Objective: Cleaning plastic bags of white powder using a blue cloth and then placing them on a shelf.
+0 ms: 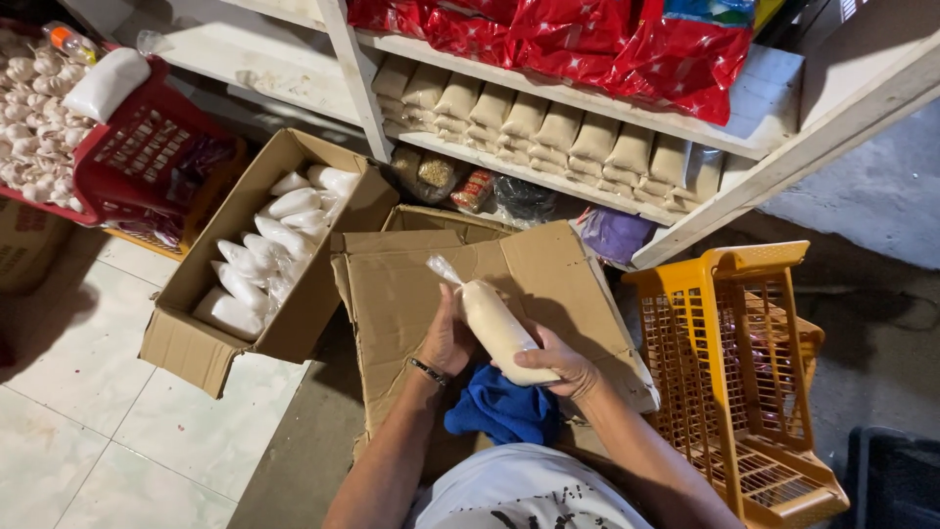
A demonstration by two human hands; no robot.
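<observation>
While curled together around a pale knotted plastic bag of powder [497, 331], right hand [556, 364] cupping the lower end from below, left hand [446, 338] gripping the upper side, bag tilted above a flattened cardboard sheet [411, 284]. Just below the bag, a blue cloth [501, 409]. Further out: left, an open carton of white bags [259, 260]; right, an orange plastic crate [749, 382]; beyond, white shelves [578, 103].

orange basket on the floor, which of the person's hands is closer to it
Right. The right hand, under the bag of white grains, is on the side toward the orange basket; the left hand grips the bag's far side.
</observation>
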